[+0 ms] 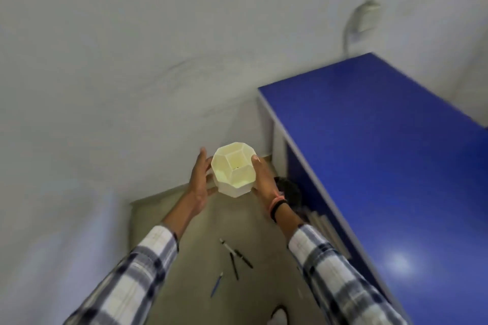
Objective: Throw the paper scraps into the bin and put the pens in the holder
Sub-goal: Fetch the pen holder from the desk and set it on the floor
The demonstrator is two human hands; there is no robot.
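Two hands cupped one pale holder [234,169] above the floor [163,258]: left grip [200,184] pressed flat at its nine o'clock, right grip [264,179] clasping its three o'clock. Four pens [235,261] lay on the floor at six o'clock, well below.

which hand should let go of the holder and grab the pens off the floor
Right, probably. Both hands, left and right, grip the holder. The pens lie on the floor below, between the forearms, so neither hand is much nearer. The left hand cups more of the holder, so it could probably hold it alone.
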